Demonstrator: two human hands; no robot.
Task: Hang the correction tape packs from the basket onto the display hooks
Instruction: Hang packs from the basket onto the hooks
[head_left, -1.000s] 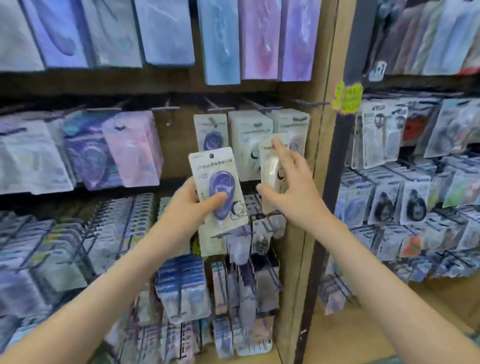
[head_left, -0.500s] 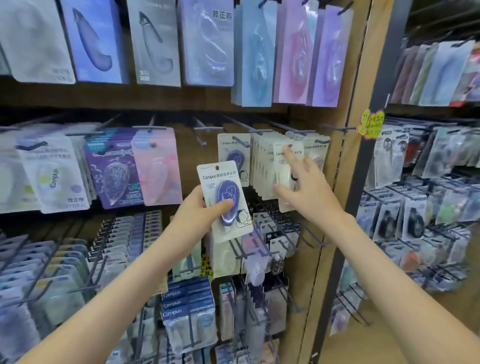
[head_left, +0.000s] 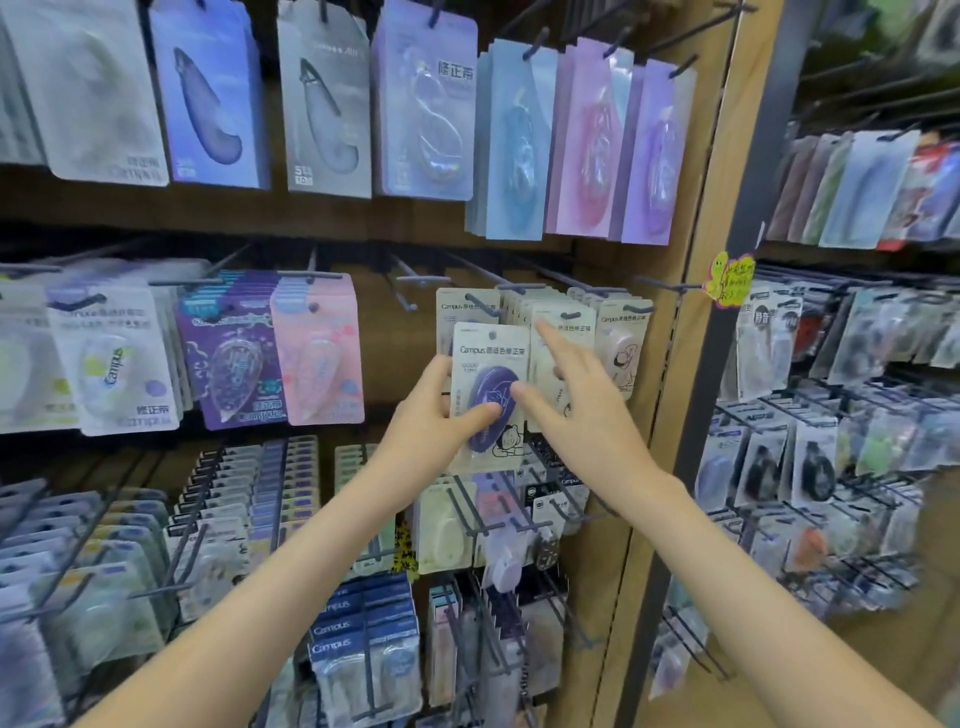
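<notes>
My left hand (head_left: 434, 423) grips a cream correction tape pack with a purple dispenser (head_left: 491, 397), thumb on its front, held up just below a hook that carries a matching pack (head_left: 465, 312). My right hand (head_left: 576, 405) is spread out, its index finger pointing up onto the front cream pack (head_left: 563, 332) of a full row hanging on the neighbouring hook. Its thumb reaches toward the purple dispenser. The basket is out of view.
Wire hooks (head_left: 421, 280) jut out from the wooden display panel (head_left: 691, 312) at several heights, most loaded with tape packs. Larger pastel packs (head_left: 511, 145) hang above. A dark metal post (head_left: 727, 322) and another hook rack (head_left: 841, 415) stand to the right.
My left hand has raised the purple pack up and rightward to the hook row. My right hand has let go of the cream pack, which now hangs on its hook, and opened.
</notes>
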